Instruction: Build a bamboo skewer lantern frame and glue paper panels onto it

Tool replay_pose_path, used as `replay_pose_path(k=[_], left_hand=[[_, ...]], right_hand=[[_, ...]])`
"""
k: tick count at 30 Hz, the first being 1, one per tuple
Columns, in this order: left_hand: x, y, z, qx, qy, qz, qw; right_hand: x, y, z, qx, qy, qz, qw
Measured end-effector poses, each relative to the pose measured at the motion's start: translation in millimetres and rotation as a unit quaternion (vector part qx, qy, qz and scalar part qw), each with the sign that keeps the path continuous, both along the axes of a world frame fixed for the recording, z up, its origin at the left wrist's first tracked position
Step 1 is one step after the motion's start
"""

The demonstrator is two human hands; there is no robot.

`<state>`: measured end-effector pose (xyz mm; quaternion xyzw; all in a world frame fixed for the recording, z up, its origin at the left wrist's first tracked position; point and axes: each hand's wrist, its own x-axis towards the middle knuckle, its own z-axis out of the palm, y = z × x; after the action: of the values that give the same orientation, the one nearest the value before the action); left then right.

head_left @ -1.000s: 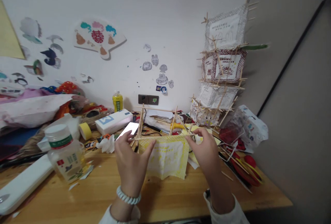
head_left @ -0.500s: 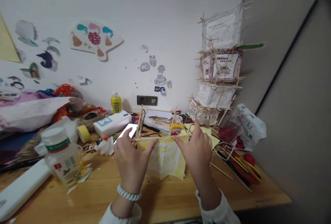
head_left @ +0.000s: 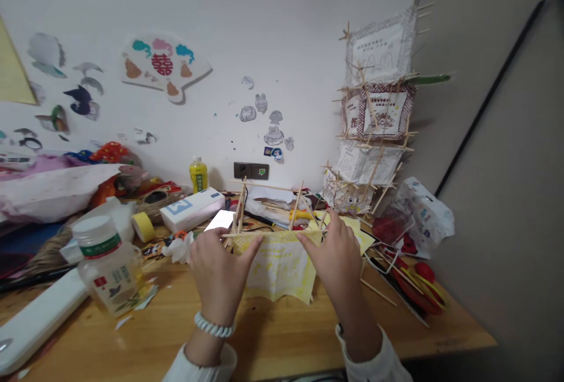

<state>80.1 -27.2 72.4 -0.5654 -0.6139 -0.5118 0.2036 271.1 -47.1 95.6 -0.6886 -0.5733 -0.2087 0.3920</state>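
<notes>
Between my hands is a small frame of thin wooden sticks, with a yellow-patterned paper sheet hanging from its near bar. My left hand pinches the left end of that bar, its thumb pressed against the sheet's upper left edge. At the other end, my right hand grips the upper right corner, thumb on the paper in the same way. The lower edge of the sheet is wavy and hangs loose. Both hands' other fingers are partly hidden behind the frame.
A tiered stick-and-paper tower stands at the back right. To the left are a clear jar, a roll of yellow tape, a white box and a yellow bottle. Loose sticks and red-handled tools lie at right.
My left hand has shifted slightly left along the bar, and its forefinger has lowered. The right hand's forefinger is a little lower too. Both hands stay on the paper-covered frame.
</notes>
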Motion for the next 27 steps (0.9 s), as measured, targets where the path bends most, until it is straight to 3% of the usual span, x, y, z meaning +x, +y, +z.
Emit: replay_pose_path(k=[6,12,17,23,27], left_hand=[[-2,1,4.1,-0.015,0.006,0.010,1.000],[-5,0,4.4,-0.005,-0.017,-0.028,0.999],[-8,0,3.0,-0.006,-0.052,-0.076,0.996],[-12,0,1.4,-0.010,-0.083,-0.112,0.990],[-6,-4,2.4,0.009,-0.020,-0.062,0.998]], right_hand=[[3,3,2,-0.015,0.049,0.038,0.998],[16,6,-4,0.003,0.092,0.128,0.987],[19,6,-5,0.002,0.129,0.161,0.978],[16,3,-4,0.006,0.107,0.151,0.983],[5,-4,5,-0.028,0.018,0.045,0.998]])
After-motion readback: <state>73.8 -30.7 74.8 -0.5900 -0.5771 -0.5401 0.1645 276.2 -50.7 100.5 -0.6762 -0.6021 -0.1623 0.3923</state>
